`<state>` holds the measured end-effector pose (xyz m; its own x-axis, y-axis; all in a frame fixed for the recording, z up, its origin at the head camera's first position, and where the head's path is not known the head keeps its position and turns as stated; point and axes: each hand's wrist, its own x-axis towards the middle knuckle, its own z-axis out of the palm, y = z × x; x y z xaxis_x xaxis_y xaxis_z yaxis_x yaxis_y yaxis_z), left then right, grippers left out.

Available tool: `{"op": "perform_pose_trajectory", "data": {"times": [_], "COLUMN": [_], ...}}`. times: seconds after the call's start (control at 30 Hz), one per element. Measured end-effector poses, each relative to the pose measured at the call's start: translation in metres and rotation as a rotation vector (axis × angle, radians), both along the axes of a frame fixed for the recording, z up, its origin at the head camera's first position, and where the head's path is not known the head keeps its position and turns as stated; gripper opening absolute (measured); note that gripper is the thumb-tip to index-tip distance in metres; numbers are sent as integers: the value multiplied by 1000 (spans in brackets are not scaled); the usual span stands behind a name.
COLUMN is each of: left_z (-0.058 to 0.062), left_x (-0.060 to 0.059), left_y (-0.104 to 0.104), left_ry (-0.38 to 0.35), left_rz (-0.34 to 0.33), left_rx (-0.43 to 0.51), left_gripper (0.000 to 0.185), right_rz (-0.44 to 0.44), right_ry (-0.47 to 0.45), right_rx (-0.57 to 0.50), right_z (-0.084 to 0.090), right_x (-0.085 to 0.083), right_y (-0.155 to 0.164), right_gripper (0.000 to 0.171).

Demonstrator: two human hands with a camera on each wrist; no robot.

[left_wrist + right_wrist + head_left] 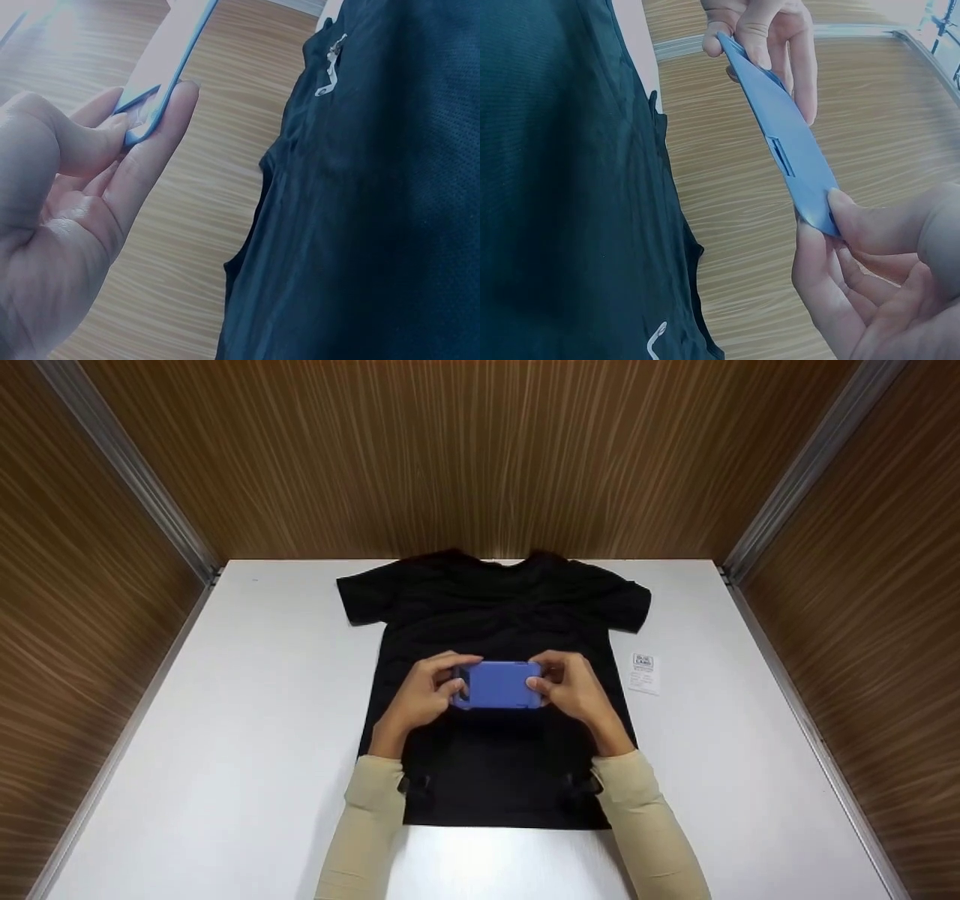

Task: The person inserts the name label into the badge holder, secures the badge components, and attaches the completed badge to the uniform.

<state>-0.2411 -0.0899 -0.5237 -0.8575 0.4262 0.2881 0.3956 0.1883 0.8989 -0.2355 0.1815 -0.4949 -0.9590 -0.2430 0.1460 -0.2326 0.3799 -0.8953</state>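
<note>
A thin, flat blue plastic card holder is held level between both hands, above a black T-shirt spread on the table. My left hand pinches its left end, beside a cutout, between thumb and fingers. At the other end, my right hand pinches it with thumb on top and fingers beneath. Slots show along the edge of the holder in the right wrist view. In the left wrist view, part of the holder is washed out by glare.
A small white printed card lies right of the shirt. The white table is enclosed by wood-grain panels at the back and sides. A small pale curved mark shows on the shirt in the left wrist view.
</note>
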Motion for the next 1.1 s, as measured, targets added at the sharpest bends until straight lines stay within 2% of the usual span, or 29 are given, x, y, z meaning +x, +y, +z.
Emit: {"op": "perform_pose_trajectory", "data": {"times": [0.37,0.6,0.87,1.1], "left_z": [0,-2,-3,-3], "left_x": [-1,-3,-3,-4], "left_y": [-6,-7,-7,-6], "left_ry": [-17,-2,-16,-8], "left_rz": [-12,-16,-6,-8], "left_rx": [50,67,66,71], "left_gripper": [49,48,52,52], "right_rz": [-22,-39,-50,-47], "right_ry": [34,56,41,15], "right_rx": [-31,-32,-16,-3], "right_z": [-1,-2,-2,6], "right_x": [-1,-2,-3,-1], "right_y": [2,3,6,5], "right_gripper": [26,30,28,28]}}
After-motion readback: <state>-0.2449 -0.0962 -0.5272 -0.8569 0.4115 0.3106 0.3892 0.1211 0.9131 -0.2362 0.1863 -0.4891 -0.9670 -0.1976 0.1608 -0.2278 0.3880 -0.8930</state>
